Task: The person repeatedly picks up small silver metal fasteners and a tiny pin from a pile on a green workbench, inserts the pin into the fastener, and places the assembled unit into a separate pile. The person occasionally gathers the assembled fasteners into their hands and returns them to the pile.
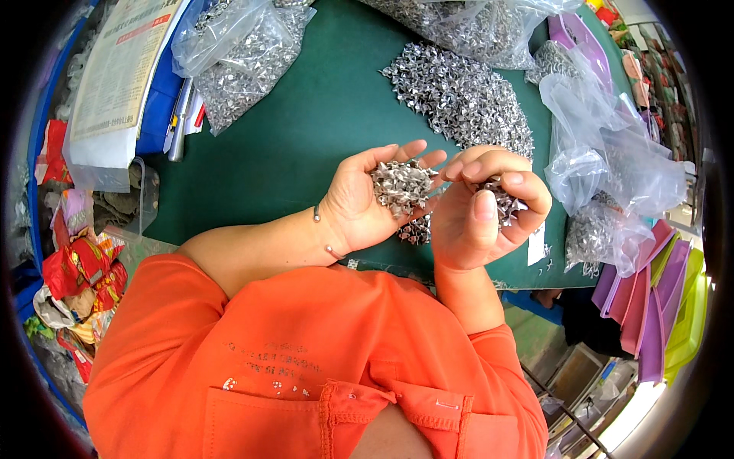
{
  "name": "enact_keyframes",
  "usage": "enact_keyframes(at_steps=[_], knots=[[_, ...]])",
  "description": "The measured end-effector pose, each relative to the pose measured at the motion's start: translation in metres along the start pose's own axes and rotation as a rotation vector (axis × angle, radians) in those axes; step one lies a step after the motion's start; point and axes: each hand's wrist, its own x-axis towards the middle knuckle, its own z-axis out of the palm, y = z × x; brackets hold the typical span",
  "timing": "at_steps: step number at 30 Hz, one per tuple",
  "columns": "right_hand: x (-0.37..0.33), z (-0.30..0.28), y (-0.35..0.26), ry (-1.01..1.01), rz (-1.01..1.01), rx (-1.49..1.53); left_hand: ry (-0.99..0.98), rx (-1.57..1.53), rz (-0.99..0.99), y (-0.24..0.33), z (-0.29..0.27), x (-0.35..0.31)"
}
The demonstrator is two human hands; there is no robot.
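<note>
- Low in the frame, orange sleeves (306,359) fill the foreground, both forearms rising toward the centre.
- Left hand (367,203) lies palm up and spread, cupping a small heap of silver metal pieces (401,186) that rests loose on the palm — not pinched.
- Right hand (482,210), just right of centre, is curled closed around its own clutch of silver pieces (506,203), thumb folded over the front; its forefinger tip reaches across to the edge of the left palm's heap.
- This looks like sorting or counting out of the cupped heap; the next move would call for a fine fingertip pick of one piece without tipping the palm.
- A few more pieces lie on the green mat (306,122) just below the hands.
- Beyond, upper centre, the big loose pile (459,96) spreads out.
- Far edge: clear plastic bags (245,53) of the same pieces upper left — crumpled bags (612,161) at right.
</note>
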Motion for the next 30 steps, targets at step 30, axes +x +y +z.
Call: enact_keyframes(at_steps=[30], knots=[[-0.073, -0.066, -0.019, -0.445, 0.525, -0.817, 0.083, -0.017, 0.067, 0.023, 0.030, 0.005]])
